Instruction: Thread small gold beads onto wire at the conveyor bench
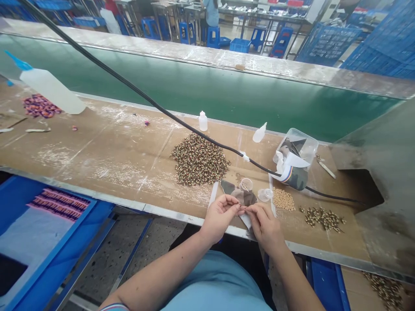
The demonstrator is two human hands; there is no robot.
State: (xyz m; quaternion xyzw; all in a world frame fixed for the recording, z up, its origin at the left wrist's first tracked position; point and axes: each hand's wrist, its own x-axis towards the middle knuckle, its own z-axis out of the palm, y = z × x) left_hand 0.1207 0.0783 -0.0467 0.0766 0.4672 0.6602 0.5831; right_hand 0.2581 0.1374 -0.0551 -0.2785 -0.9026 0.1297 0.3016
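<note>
**Two-handed pinch over a tan wooden workbench (113,168)**

The left hand (220,218) and right hand (264,226) curl inward, fingertips pressed together, jointly pinching a tiny brown bead (242,209), too small to make out fully. It sits just above a grey-brown camouflage fabric scrap (231,188). Nearby stand a small clear plastic cup (245,185) and a pale tan bead pile (283,198). Farther left spreads a broad heap of speckled brown ring beads (199,160).
</note>
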